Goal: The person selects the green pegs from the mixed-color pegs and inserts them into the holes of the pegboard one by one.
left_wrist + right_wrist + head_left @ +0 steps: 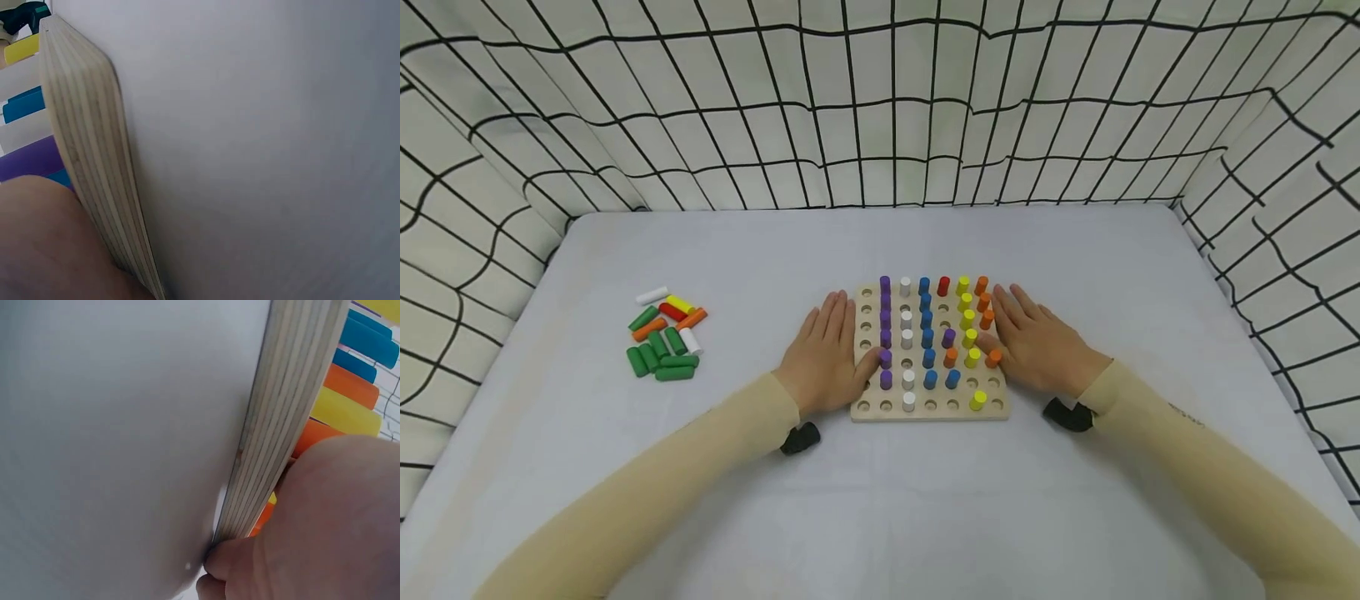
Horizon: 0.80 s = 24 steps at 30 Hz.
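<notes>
A wooden pegboard (880, 412) with rows of holes lies on the table, with colored pegs standing in many of them. My left hand (826, 360) lies along its left side, fingers straight and pointing away, the thumb reaching over the edge beside a purple peg (886, 359). Along the right side rests my right hand (1043, 346), fingers extended, its thumb over the board between a yellow peg (972, 358) and an orange peg (993, 358). Both wrist views show the board's layered side edge (87, 119) close by the hand, with pegs beyond.
Loose pegs lie in a group left of the board, including several green pegs (677, 373), a red peg (672, 312) and a white peg (652, 296). White walls with black wire grid (892, 108) enclose the back and sides of the table (880, 517).
</notes>
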Tool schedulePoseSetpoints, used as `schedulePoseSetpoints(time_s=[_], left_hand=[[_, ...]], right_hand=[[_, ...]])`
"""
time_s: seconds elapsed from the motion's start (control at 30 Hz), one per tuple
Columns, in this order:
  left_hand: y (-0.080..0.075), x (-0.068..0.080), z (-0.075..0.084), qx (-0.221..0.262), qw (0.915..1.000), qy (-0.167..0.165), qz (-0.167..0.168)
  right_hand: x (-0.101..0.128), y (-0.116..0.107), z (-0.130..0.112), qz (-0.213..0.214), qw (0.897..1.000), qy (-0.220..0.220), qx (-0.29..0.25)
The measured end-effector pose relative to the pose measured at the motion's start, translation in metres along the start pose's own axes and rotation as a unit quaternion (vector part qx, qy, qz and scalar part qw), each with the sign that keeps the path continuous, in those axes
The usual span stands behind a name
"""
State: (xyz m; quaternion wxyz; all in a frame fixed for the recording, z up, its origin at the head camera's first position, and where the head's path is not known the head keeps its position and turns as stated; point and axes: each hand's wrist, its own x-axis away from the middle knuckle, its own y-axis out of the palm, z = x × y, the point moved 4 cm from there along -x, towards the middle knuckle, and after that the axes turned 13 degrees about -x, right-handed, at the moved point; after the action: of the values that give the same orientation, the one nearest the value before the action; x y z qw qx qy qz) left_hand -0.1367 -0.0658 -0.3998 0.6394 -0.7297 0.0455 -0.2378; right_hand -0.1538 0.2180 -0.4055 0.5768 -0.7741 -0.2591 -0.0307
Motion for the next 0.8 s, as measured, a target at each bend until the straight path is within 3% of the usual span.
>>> schedulePoseSetpoints(time_s=[0.37,0.63,0.8], left_hand=[[0.007,0.010,0.001,0.023,0.9996,0.017,-0.003],[0.016,0.011,-0.015,0.090,0.9953,0.032,0.011],[0.015,0.012,-0.028,0.113,0.9930,0.023,0.025]], right_hand=[[0.013,0.007,0.000,0.013,0.999,-0.018,-0.031],[0.013,-0.001,0.012,0.000,0.994,-0.066,-0.086],[0.022,-0.014,0.020,0.038,0.986,-0.078,-0.139]])
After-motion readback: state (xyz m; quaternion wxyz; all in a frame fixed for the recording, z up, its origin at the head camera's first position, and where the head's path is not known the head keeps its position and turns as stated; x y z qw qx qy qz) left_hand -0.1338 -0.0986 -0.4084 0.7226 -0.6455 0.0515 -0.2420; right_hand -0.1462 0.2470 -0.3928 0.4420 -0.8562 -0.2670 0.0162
